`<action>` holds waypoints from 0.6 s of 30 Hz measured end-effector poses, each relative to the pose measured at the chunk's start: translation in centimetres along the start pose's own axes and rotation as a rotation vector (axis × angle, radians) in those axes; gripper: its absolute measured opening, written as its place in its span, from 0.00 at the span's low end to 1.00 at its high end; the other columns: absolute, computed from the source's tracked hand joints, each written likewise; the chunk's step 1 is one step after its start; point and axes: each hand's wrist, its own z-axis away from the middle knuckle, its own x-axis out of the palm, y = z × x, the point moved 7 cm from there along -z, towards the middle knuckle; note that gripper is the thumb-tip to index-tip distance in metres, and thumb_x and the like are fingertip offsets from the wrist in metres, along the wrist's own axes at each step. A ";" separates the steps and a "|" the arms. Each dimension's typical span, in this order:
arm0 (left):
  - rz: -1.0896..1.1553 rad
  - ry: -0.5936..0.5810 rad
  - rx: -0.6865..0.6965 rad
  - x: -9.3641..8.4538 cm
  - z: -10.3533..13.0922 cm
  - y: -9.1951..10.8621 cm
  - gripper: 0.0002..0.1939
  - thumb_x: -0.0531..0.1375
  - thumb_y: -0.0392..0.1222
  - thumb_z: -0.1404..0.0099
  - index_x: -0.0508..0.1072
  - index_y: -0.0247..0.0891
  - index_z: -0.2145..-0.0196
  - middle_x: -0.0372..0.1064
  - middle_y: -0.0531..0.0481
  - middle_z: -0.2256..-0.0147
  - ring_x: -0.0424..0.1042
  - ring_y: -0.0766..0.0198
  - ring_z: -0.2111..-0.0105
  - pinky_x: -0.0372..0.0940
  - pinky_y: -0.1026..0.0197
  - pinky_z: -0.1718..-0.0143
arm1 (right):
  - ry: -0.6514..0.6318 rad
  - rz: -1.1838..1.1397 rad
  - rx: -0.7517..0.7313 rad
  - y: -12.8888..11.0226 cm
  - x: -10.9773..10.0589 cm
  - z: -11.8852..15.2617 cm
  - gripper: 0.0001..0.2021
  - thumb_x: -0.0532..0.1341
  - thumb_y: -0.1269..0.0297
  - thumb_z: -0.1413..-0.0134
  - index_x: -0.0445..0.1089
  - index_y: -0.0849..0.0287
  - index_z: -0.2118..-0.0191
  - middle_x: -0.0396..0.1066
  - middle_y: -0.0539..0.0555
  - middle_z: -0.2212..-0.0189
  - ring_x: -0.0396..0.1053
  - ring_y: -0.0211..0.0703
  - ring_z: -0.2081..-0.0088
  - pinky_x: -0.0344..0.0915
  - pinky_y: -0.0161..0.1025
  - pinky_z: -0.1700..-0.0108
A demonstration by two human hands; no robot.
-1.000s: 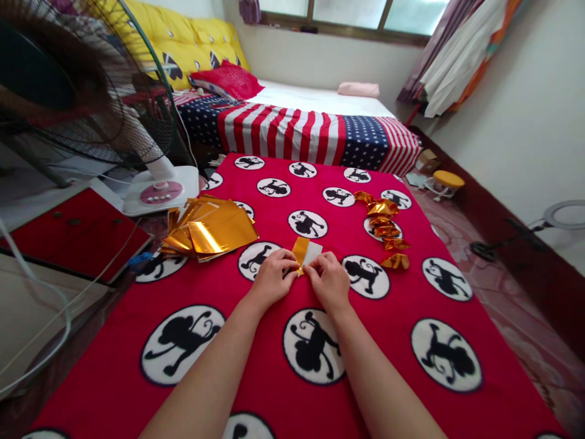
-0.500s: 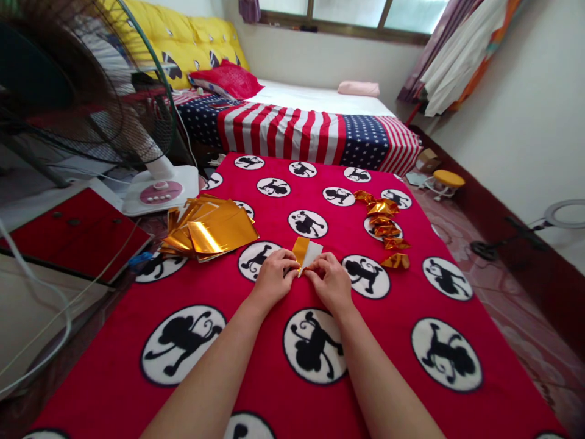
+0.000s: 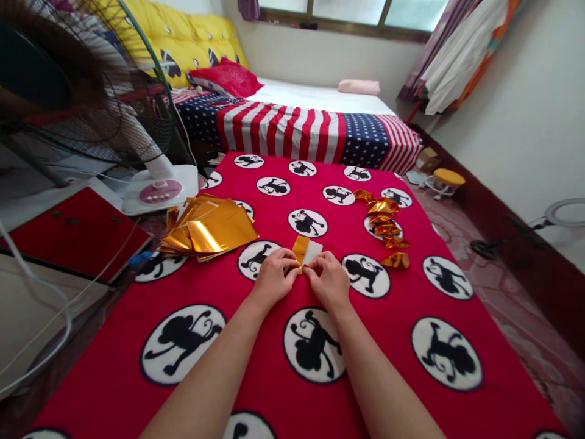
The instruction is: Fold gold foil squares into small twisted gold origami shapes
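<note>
A small piece of folded foil paper (image 3: 300, 249), gold on its left part and white on its right, lies on the red cloth between my two hands. My left hand (image 3: 276, 275) pinches its near left edge, thumb against fingers. On the other side my right hand (image 3: 328, 277) pinches the near right corner. The fingertips of both hands almost meet at the near end, hiding part of the fold. To the left lies a loose stack of gold foil sheets (image 3: 223, 225). Several folded gold foil pieces (image 3: 385, 225) form a row on the right.
A red cloth with monkey circles (image 3: 265, 378) covers the table. An electric fan (image 3: 159, 177) stands at the left beside a red-topped cabinet (image 3: 73, 235). Behind is a bed with a striped, starred cover (image 3: 292, 131). A yellow stool (image 3: 448, 177) stands on the floor at right.
The fingertips have drawn slightly closer together at the paper's near end, and the near right corner now looks folded inward. Everything else stays in place.
</note>
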 end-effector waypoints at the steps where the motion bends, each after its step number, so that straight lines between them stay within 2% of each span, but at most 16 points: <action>1: -0.005 0.007 -0.002 0.0 0.0 0.0 0.04 0.63 0.33 0.41 0.79 0.38 0.69 0.72 0.47 0.63 0.70 0.59 0.61 0.67 0.55 0.56 | -0.001 0.005 0.001 0.0 0.0 0.0 0.07 0.64 0.62 0.49 0.71 0.55 0.74 0.70 0.48 0.65 0.68 0.40 0.62 0.56 0.36 0.67; 7: -0.029 0.052 -0.021 0.1 0.1 0.2 0.04 0.64 0.32 0.43 0.77 0.38 0.71 0.71 0.48 0.64 0.70 0.59 0.61 0.66 0.54 0.55 | -0.013 -0.005 0.004 0.0 0.0 -0.1 0.06 0.64 0.62 0.49 0.72 0.54 0.74 0.70 0.49 0.65 0.68 0.40 0.62 0.56 0.36 0.67; 18: -0.027 0.052 -0.016 0.1 0.2 0.2 0.03 0.65 0.33 0.44 0.76 0.39 0.71 0.71 0.48 0.64 0.70 0.58 0.60 0.66 0.54 0.55 | -0.033 -0.007 0.053 0.6 0.0 -0.7 0.04 0.65 0.61 0.49 0.74 0.52 0.71 0.70 0.47 0.65 0.67 0.36 0.70 0.54 0.34 0.70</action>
